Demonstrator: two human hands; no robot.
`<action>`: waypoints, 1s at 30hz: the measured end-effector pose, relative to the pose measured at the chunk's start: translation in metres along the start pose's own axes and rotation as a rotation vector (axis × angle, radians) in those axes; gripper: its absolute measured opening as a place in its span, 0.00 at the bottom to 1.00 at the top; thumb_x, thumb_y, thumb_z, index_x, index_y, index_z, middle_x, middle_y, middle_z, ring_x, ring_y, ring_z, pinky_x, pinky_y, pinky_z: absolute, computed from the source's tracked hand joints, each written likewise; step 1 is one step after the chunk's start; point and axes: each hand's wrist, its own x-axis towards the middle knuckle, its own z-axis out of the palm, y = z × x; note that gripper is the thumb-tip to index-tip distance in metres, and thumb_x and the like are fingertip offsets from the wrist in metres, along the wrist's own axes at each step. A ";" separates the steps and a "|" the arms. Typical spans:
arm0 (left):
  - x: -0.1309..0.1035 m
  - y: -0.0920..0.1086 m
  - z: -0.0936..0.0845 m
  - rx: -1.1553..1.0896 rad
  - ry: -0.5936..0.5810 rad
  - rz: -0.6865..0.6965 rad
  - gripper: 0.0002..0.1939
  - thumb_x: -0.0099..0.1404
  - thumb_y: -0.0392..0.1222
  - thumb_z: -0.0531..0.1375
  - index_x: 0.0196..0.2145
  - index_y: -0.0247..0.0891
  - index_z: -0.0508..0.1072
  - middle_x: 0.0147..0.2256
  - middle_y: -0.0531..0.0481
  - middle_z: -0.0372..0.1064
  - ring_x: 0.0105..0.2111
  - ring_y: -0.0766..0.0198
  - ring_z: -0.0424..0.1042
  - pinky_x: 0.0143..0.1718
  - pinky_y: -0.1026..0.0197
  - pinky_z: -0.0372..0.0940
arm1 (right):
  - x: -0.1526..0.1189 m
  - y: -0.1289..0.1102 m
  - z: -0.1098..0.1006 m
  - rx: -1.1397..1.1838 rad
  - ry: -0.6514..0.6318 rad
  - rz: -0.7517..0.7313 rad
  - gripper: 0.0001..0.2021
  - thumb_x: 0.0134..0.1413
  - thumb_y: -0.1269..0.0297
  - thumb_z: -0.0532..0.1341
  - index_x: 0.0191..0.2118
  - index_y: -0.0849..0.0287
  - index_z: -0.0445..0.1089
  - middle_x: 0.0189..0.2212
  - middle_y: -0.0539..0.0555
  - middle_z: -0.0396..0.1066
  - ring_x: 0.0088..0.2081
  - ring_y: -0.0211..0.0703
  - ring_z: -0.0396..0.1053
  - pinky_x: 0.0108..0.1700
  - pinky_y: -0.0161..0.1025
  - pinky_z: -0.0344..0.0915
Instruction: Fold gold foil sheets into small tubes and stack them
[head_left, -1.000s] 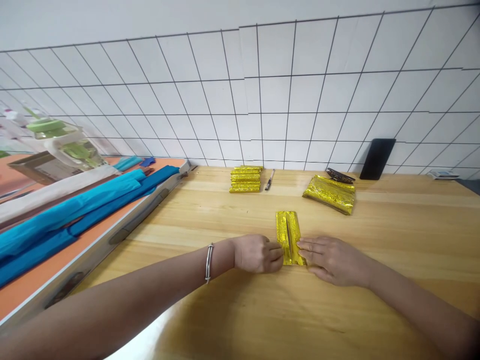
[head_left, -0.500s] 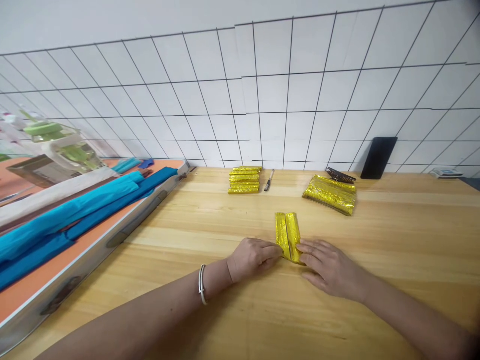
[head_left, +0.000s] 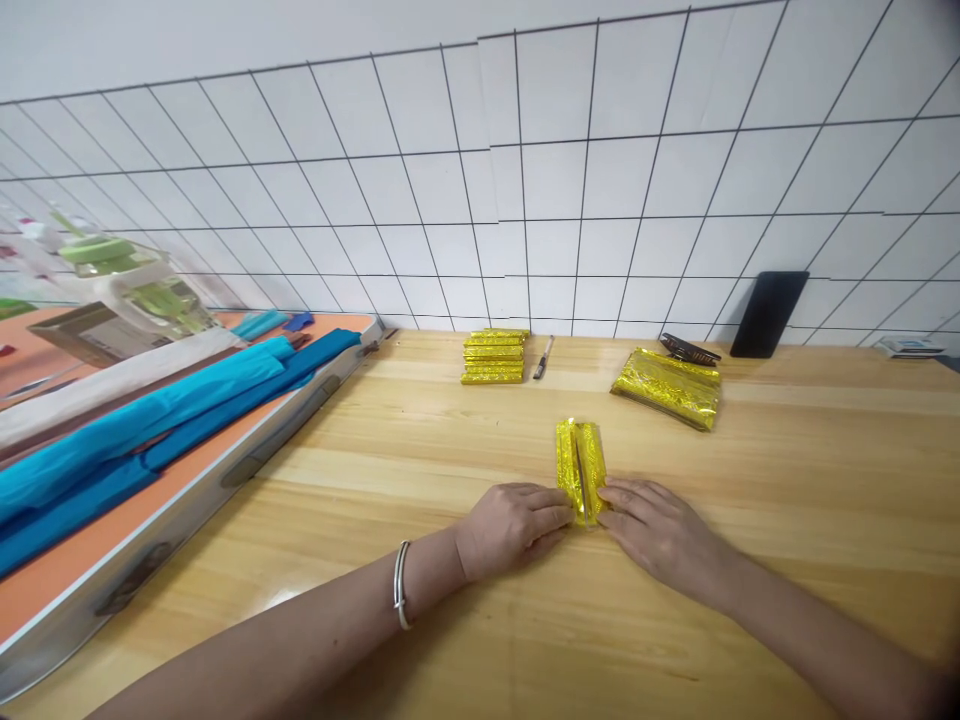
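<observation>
We are pinching the near end of the gold foil from both sides, left hand and right hand, keeping its folds pressed flat on the bench.

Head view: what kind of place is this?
Likely a small craft workbench: a wooden table against a tiled wall, with a stack of folded gold foil pieces and loose gold sheets.

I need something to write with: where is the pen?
In the head view, the pen lies at the back of the table near the wall, just right of the folded gold stack.
</observation>
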 end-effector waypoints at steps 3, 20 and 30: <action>0.000 0.002 -0.001 0.050 -0.011 0.037 0.15 0.68 0.38 0.49 0.51 0.39 0.65 0.49 0.47 0.68 0.46 0.63 0.69 0.49 0.59 0.63 | 0.001 0.000 -0.001 0.006 -0.021 -0.001 0.12 0.57 0.72 0.55 0.45 0.57 0.69 0.48 0.57 0.69 0.53 0.50 0.62 0.52 0.51 0.63; 0.003 0.014 0.010 -0.003 0.046 -0.144 0.12 0.68 0.38 0.50 0.46 0.41 0.70 0.40 0.48 0.69 0.41 0.63 0.66 0.42 0.60 0.63 | 0.006 -0.001 -0.006 0.137 -0.088 0.079 0.13 0.57 0.69 0.55 0.46 0.50 0.71 0.47 0.58 0.66 0.51 0.50 0.61 0.49 0.53 0.62; 0.005 0.013 0.013 -0.097 0.113 -0.191 0.11 0.66 0.37 0.53 0.43 0.41 0.72 0.36 0.48 0.69 0.37 0.62 0.64 0.40 0.59 0.59 | 0.011 0.000 -0.006 0.283 -0.070 0.150 0.13 0.55 0.71 0.57 0.44 0.49 0.71 0.40 0.56 0.67 0.44 0.47 0.63 0.44 0.46 0.64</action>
